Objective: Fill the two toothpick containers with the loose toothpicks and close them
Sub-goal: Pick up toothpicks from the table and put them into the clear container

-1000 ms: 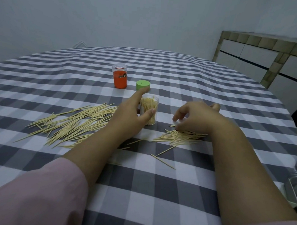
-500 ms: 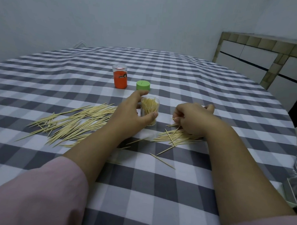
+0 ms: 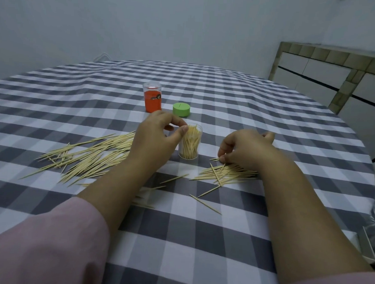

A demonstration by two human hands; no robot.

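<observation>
The left hand sits at the clear container, which stands upright near the middle of the tabletop with its mouth open and toothpicks packed on end inside. The thumb tip meets the rim on its 9 o'clock side and the other fingers curl over toward the far edge of the mouth; whether they truly grasp the rim I cannot tell, since the hand hides the contact.

At 3 o'clock from the container, well apart from it, the right hand arches over the small heap of toothpicks, fingertips pinched down on the heap's upper edge, apparently nipping a pick or two.

The large heap of toothpicks fans out at 9 o'clock, its near ends running under the left wrist. A few stray toothpicks lie at 6 o'clock between the forearms.

At 12 o'clock, the orange container stands upright with the green lid just beside it on its right, apart from both hands.

Bare checked cloth stretches beyond them to the far edge and off to 2 o'clock. Past the right edge stands a tiled counter.
</observation>
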